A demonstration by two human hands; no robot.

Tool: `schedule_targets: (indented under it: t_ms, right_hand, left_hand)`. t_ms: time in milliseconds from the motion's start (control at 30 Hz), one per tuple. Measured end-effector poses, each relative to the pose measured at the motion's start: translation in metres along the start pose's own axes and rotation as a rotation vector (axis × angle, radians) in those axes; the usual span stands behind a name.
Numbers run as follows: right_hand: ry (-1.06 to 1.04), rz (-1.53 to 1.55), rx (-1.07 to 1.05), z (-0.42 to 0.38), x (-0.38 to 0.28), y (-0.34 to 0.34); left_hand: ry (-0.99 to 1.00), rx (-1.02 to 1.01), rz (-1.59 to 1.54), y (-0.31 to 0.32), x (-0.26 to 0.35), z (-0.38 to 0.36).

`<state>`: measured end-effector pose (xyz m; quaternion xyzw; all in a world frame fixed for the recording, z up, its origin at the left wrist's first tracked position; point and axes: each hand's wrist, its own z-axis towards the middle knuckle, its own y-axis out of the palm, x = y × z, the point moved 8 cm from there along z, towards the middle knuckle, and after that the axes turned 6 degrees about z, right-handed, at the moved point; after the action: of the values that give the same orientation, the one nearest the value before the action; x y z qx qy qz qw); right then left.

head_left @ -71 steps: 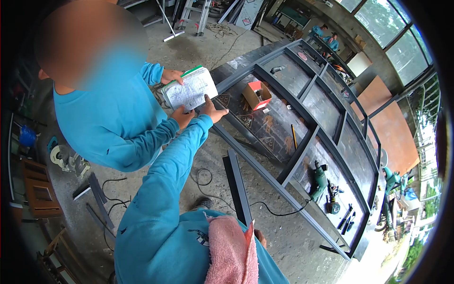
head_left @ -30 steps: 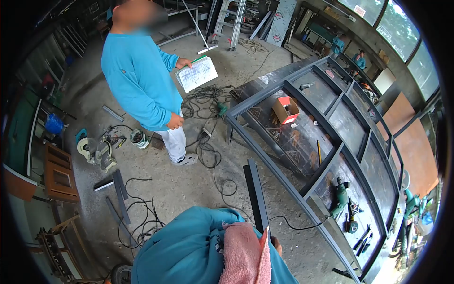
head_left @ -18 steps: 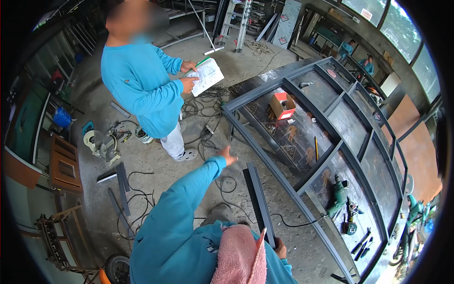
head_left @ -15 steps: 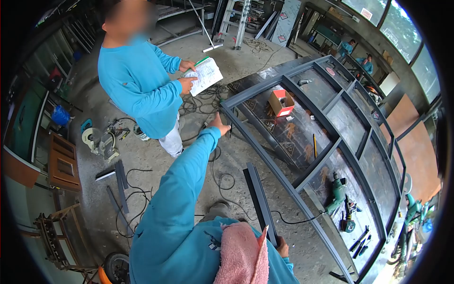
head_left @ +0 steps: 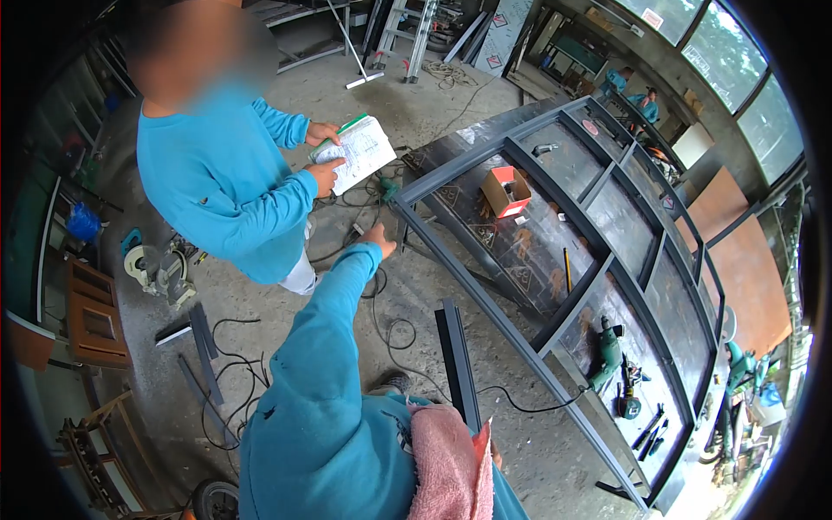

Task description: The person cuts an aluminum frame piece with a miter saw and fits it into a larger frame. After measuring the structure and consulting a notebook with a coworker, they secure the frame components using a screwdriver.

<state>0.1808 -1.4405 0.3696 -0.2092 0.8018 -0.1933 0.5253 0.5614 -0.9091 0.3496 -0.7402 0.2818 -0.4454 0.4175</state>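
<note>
My left hand (head_left: 379,240) is stretched out over the floor near the frame's corner, holding nothing, with a finger and the thumb apart. The large dark metal frame (head_left: 485,292) lies across the worktable (head_left: 542,299). A dark metal bar (head_left: 458,360) stands tilted in front of me, its lower end hidden by the pink towel (head_left: 445,459). Only a sliver of my right hand (head_left: 497,454) shows beside the towel, at the bar; most of its fingers are hidden. A person (head_left: 221,182) on the left holds an open notebook (head_left: 364,154) and points at its page.
On the worktable lie a red box (head_left: 506,192), a pencil (head_left: 568,269), a green drill (head_left: 607,355), a tape measure (head_left: 628,406) and pliers (head_left: 648,433). Cables (head_left: 390,338) and loose bars (head_left: 204,351) lie on the floor near a saw (head_left: 165,269). Two people sit far back.
The view has shifted, so the frame and worktable appear farther left. My left hand has drawn slightly back from the frame's corner. Less of my right hand shows, and the bar looks more upright.
</note>
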Motion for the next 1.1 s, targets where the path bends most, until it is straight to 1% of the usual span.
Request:
schedule_targets:
  t_ms: [33,67,100,133,167,200,267,300,333,367,433,500,567,600,667,700,767,900,1000,1100]
  right_hand:
    - [0.007,0.011,0.007,-0.001,-0.001,0.004]
    - [0.013,0.018,0.014,-0.003,0.001,0.007]
    - [0.02,0.015,0.022,-0.003,0.0,0.009]
    - [0.032,0.014,0.029,-0.004,0.002,0.012]
    - [0.043,-0.04,0.041,-0.005,0.004,0.014]
    - [0.042,-0.023,0.041,-0.007,0.003,0.016]
    - [0.036,0.004,0.043,-0.005,-0.004,0.015]
    - [0.065,-0.053,0.036,-0.003,-0.002,0.015]
    - [0.081,-0.062,0.034,-0.011,-0.002,0.014]
    - [0.075,-0.061,0.038,-0.006,-0.008,0.014]
    - [0.011,-0.028,0.024,0.006,-0.009,0.013]
    - [-0.006,-0.063,0.019,0.01,-0.014,0.01]
    - [-0.025,-0.096,0.008,0.017,-0.011,0.006]
    - [-0.041,-0.043,-0.001,0.02,0.003,0.007]
    - [0.016,-0.067,-0.043,0.023,0.003,0.005]
    - [-0.005,-0.074,-0.042,0.022,0.003,0.004]
    - [-0.049,-0.076,-0.035,0.024,0.003,0.003]
    - [-0.055,-0.052,-0.029,0.021,0.001,-0.007]
    - [-0.069,-0.033,-0.008,0.021,0.011,-0.021]
    - [-0.113,0.005,0.009,0.029,0.041,-0.044]
  left_hand:
    - [-0.01,-0.1,-0.001,0.053,-0.016,-0.019]
    - [0.005,-0.234,-0.064,0.096,-0.025,-0.056]
    - [-0.003,-0.356,0.026,0.14,-0.036,-0.098]
    - [0.035,-0.482,0.154,0.211,-0.06,-0.134]
    - [0.02,-0.601,0.172,0.256,-0.078,-0.19]
    - [0.309,-0.061,0.339,0.272,-0.076,-0.253]
    - [0.005,-0.439,0.097,0.277,-0.095,-0.248]
    - [-0.159,-0.626,-0.028,0.282,-0.106,-0.248]
    - [-0.097,-0.705,0.027,0.277,-0.107,-0.243]
    - [-0.026,-0.76,0.08,0.264,-0.105,-0.219]
    - [0.068,-0.724,0.158,0.203,-0.087,-0.2]
    - [0.016,-0.591,0.128,0.193,-0.106,-0.17]
    - [-0.118,-0.502,-0.001,0.167,-0.114,-0.16]
    - [-0.188,-0.458,-0.069,0.159,-0.119,-0.158]
    - [-0.253,-0.464,-0.102,0.18,-0.135,-0.164]
    - [-0.285,-0.467,-0.114,0.194,-0.14,-0.169]
    - [-0.225,-0.507,0.039,0.224,-0.139,-0.197]
    - [0.041,-0.839,0.214,0.29,-0.112,-0.278]
    - [-0.138,-0.839,0.109,0.295,-0.116,-0.294]
    - [-0.085,-0.812,0.245,0.294,-0.106,-0.291]
